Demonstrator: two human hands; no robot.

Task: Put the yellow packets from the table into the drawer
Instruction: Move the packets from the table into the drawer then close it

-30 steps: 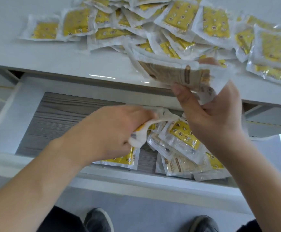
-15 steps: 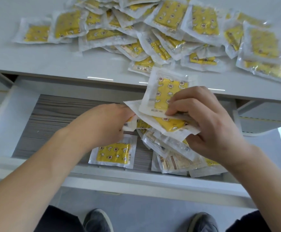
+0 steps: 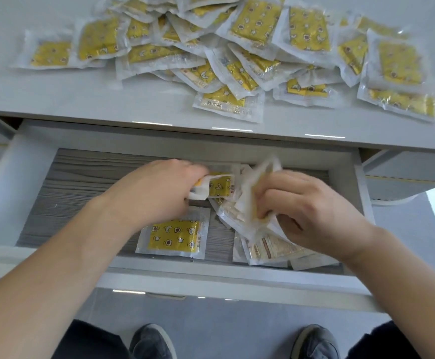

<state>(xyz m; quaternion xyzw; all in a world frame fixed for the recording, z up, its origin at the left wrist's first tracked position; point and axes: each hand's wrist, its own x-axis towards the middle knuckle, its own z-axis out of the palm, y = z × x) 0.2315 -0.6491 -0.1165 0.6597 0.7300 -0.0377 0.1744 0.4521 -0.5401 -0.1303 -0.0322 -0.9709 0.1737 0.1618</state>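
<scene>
Viewpoint: one head-worn wide-angle camera, directly above both hands.
Facing: forward and steeply down.
Nearness: close; forearms fill the lower frame.
Coverage: table [image 3: 55, 99] beyond the hands, open drawer [image 3: 37, 161] around them, shoes [image 3: 151, 342] below them.

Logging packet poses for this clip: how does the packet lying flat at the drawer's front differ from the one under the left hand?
The front packet lies flat on the drawer floor, untouched and fully visible; the held packet is pinched at one end by the left hand, its edge crumpled and partly covered. It also sits further back. Both show yellow printed faces with clear borders.
</scene>
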